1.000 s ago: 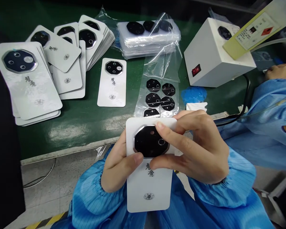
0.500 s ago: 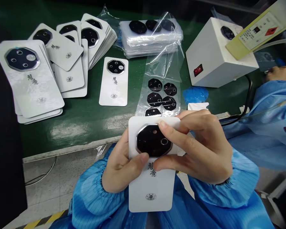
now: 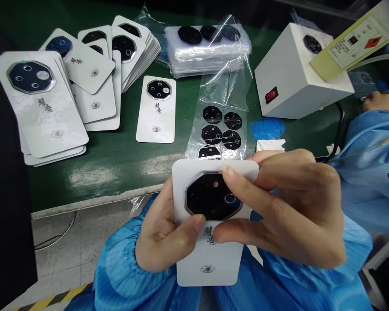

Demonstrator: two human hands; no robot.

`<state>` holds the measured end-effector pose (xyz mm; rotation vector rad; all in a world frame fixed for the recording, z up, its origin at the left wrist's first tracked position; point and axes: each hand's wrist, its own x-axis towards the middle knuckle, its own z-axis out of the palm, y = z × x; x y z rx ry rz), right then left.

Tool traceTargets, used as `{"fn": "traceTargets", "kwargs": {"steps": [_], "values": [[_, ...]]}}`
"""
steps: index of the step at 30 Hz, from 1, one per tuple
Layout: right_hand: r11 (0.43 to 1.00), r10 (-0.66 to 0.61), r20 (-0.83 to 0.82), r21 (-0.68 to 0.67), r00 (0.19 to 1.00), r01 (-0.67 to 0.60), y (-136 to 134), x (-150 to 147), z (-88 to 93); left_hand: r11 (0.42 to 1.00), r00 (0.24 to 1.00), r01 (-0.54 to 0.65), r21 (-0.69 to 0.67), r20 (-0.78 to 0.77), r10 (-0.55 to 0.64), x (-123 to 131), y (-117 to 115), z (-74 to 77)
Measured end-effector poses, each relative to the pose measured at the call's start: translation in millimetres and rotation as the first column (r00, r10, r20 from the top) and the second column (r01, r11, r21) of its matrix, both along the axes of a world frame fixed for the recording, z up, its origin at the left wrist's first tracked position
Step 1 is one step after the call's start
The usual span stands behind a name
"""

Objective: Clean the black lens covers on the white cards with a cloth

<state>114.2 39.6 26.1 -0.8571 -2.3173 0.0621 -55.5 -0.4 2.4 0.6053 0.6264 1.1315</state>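
1. The white panel is up in both hands, just off the near edge of the green table, tipped so the black octagon faces the camera.
2. Left hand is gripping the left edge, thumb right at the octagon's lower rim. Right hand has hold of the upper right, index tip on the top rim, thumb near the lettering. Fingers behind are mostly hidden.
3. Looks thin, so I'd bet it's light and fairly stiff. Glossy face, probably a bit slippery, and the octagon likely smudges or scratches. I'd hold it by the long sides and stay off the black part.
4. Clear plastic sheet with at least 5 black octagons lies just beyond; the panel and right hand hide its lower end.
5. 1 loose panel lies left of the sheet, with overlapping panels further left. Those could slide if bumped.
6. Right side's crowded: white box, black cable, and a co-worker's hand.
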Motion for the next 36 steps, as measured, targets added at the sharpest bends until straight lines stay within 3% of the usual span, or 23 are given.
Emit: {"fn": "traceTargets", "kwargs": {"steps": [12, 18, 22, 29, 32, 36], "values": [[0.999, 0.048, -0.033, 0.009, 0.998, -0.047, 2.9, -1.0, 1.7, 0.999, 0.998, -0.032, -0.005, -0.059, 0.032, 2.5, -3.7, 3.3], [0.999, 0.033, 0.055, -0.040, 0.998, -0.031, 2.6, 3.0, 2.6, 0.997, 0.999, -0.034, -0.066, -0.036, 0.032, 1.3, -2.5, 6.8], [0.998, 0.016, 0.078, -0.055, 0.997, -0.012, 2.4, 3.5, 2.5, 0.991, 0.998, -0.044, -0.125, 0.043, 0.050, 1.8, -2.2, 5.9], [0.998, 0.038, 0.056, -0.061, 0.998, -0.034, 5.7, 1.4, 0.3, 0.996, 1.000, -0.024, -0.090, -0.016, 0.022, 0.0, -0.6, -1.5], [0.995, 0.033, -0.062, -0.096, 0.998, -0.039, 8.9, 1.8, -3.4, 0.995, 0.998, -0.016, -0.098, -0.064, 0.010, -1.4, 0.9, -6.3], [0.953, -0.068, -0.327, -0.302, 0.943, -0.036, 12.8, 0.0, -7.0, 0.999, 0.992, 0.033, -0.040, -0.123, -0.038, -2.5, 3.0, -9.2]]}}
